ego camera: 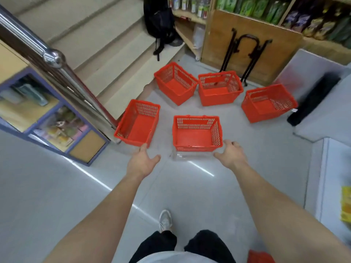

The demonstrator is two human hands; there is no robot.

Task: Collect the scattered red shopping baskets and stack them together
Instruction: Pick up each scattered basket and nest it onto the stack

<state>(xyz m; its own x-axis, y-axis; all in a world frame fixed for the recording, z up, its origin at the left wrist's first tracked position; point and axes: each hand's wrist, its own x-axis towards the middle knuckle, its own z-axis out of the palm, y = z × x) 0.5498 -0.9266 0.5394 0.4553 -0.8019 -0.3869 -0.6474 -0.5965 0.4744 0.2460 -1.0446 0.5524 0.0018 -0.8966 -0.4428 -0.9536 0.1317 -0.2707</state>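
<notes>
Red baskets: five, apart on floor; left hand, right hand spread, empty.

Perforated red plastic baskets on glossy grey floor; polished metal handrail.

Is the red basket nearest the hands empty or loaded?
Empty. The nearest red plastic mesh shopping basket sits upright, its whole red bottom bare; the clear plastic bottle lies outside, in front of it.

A bottle lies between my left hand and right hand, the nearest basket just beyond it; a second basket sits before my left hand (close to its rim), three more baskets farther ahead.
</notes>
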